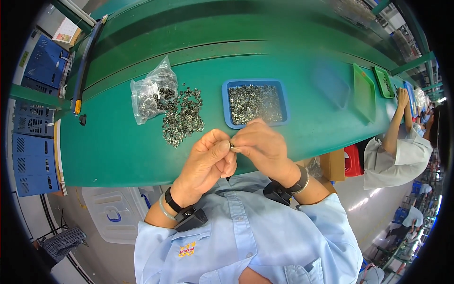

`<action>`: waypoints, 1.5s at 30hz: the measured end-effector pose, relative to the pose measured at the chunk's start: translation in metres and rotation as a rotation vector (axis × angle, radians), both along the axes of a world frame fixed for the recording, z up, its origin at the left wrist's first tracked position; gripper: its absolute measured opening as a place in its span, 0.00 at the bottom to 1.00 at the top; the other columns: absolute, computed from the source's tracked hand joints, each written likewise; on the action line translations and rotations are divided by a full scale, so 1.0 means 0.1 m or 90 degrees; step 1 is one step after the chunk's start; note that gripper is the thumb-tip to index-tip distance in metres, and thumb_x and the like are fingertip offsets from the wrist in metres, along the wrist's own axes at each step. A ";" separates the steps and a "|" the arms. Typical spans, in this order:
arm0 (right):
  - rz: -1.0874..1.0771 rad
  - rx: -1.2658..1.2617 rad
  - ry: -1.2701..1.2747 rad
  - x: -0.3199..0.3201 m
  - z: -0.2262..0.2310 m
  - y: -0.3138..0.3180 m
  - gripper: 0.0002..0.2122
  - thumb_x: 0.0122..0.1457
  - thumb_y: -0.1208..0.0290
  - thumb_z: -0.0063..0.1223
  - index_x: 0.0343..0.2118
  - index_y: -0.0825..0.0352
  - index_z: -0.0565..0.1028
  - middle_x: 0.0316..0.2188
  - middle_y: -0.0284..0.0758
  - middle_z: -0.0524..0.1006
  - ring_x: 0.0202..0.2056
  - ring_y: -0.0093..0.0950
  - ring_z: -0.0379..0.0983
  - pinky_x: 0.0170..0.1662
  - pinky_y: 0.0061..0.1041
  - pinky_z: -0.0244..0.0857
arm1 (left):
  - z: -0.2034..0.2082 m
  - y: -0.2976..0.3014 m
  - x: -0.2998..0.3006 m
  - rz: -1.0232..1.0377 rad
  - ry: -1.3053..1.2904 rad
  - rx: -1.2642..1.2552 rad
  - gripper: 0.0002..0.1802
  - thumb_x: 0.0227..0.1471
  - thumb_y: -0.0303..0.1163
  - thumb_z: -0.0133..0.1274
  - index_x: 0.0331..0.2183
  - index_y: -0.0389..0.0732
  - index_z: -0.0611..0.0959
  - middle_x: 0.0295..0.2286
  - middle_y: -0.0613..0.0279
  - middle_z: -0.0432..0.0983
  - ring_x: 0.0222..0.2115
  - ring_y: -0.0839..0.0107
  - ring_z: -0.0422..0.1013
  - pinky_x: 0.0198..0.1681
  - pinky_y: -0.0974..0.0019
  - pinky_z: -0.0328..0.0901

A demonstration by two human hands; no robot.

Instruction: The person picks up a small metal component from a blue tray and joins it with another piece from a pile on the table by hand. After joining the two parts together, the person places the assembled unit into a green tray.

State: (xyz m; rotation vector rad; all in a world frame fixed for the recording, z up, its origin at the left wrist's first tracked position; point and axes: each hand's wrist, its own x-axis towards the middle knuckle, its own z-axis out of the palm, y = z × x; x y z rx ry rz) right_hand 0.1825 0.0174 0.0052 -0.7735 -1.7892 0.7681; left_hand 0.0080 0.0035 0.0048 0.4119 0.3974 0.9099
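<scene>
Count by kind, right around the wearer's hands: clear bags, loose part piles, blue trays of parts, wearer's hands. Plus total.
Clear plastic bag: 1
Loose pile of small metal parts: 1
Blue tray of parts: 1
Wearer's hands, left hand and right hand: 2
Total: 5
Individual metal parts not counted: too small and heaped.

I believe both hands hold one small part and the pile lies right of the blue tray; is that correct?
Not quite: the head view shows the pile left of the blue tray. The left hand and right hand do hold one small part.
</scene>
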 end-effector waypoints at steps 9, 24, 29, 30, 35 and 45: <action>-0.001 0.003 -0.006 0.01 -0.05 0.01 0.04 0.50 0.78 0.58 0.30 0.66 0.77 0.27 0.34 0.77 0.29 0.30 0.73 0.40 0.30 0.63 | 0.06 0.02 -0.03 0.011 0.132 0.026 0.08 0.56 0.33 0.51 0.30 0.40 0.72 0.19 0.64 0.70 0.16 0.77 0.63 0.17 0.74 0.56; 0.039 -0.048 0.074 0.05 -0.09 0.06 0.05 0.48 0.77 0.61 0.29 0.64 0.78 0.27 0.31 0.77 0.31 0.27 0.73 0.37 0.25 0.66 | 0.09 0.05 0.00 -0.033 0.100 0.007 0.12 0.59 0.38 0.48 0.30 0.40 0.72 0.19 0.63 0.70 0.16 0.75 0.64 0.18 0.73 0.57; 0.053 -0.033 0.066 0.08 -0.10 0.07 0.05 0.47 0.78 0.61 0.29 0.64 0.77 0.27 0.31 0.77 0.31 0.27 0.73 0.36 0.25 0.66 | 0.10 0.04 -0.02 -0.055 0.118 0.009 0.11 0.58 0.37 0.49 0.30 0.40 0.73 0.19 0.63 0.71 0.16 0.76 0.64 0.18 0.73 0.58; 0.058 -0.038 0.066 0.08 -0.10 0.07 0.06 0.47 0.78 0.61 0.29 0.64 0.77 0.27 0.31 0.77 0.31 0.27 0.73 0.36 0.25 0.67 | 0.10 0.04 -0.03 -0.056 0.119 0.009 0.11 0.58 0.37 0.49 0.30 0.40 0.73 0.19 0.63 0.71 0.16 0.76 0.64 0.18 0.73 0.58; 0.071 -0.063 0.075 0.09 -0.10 0.05 0.06 0.47 0.78 0.61 0.29 0.64 0.77 0.27 0.31 0.77 0.31 0.27 0.73 0.35 0.25 0.67 | 0.09 0.04 -0.04 -0.064 0.130 0.017 0.10 0.57 0.36 0.51 0.30 0.40 0.73 0.19 0.64 0.71 0.16 0.76 0.64 0.18 0.74 0.58; 0.063 -0.074 0.077 0.09 -0.10 0.05 0.05 0.48 0.79 0.61 0.29 0.64 0.77 0.27 0.32 0.77 0.31 0.27 0.73 0.35 0.25 0.67 | 0.12 0.06 -0.04 -0.082 0.156 0.025 0.11 0.58 0.38 0.49 0.30 0.40 0.73 0.20 0.64 0.71 0.17 0.76 0.65 0.19 0.73 0.58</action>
